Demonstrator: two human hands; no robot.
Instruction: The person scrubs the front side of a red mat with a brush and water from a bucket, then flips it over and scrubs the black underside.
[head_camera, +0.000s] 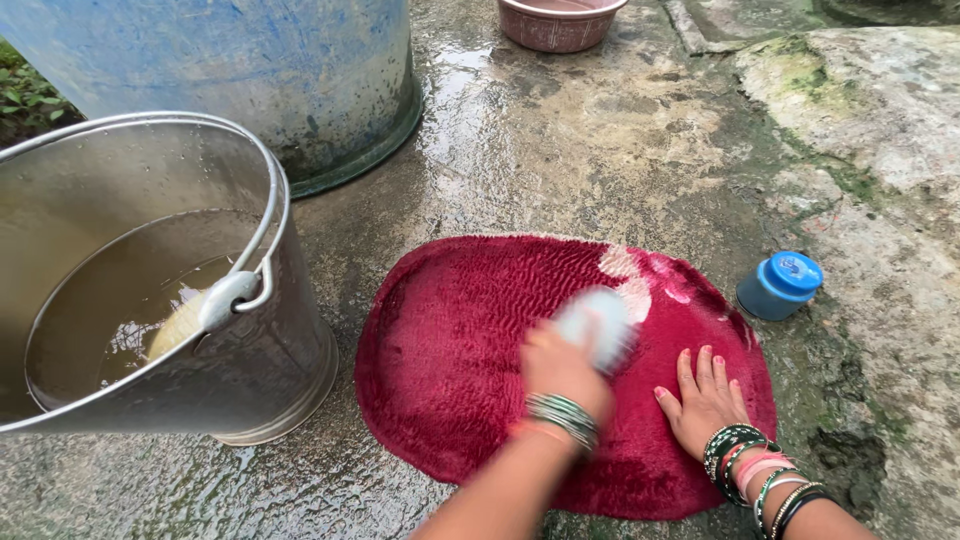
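the fuzzy red mat is wet with white soap foam, the left hand grips a blurry brush, the right hand lies flat, fingers apart.

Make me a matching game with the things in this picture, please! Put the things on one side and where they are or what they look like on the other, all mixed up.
Things:
1. metal bucket
2. red mat
3. blue-capped container
4. pink tub

Descriptions:
A. lies flat on the wet ground under both hands
B. stands at the far top edge, only partly in view
C. holds murky water, on the left
D. stands on the ground just right of the mat

Pairs: 1-C, 2-A, 3-D, 4-B
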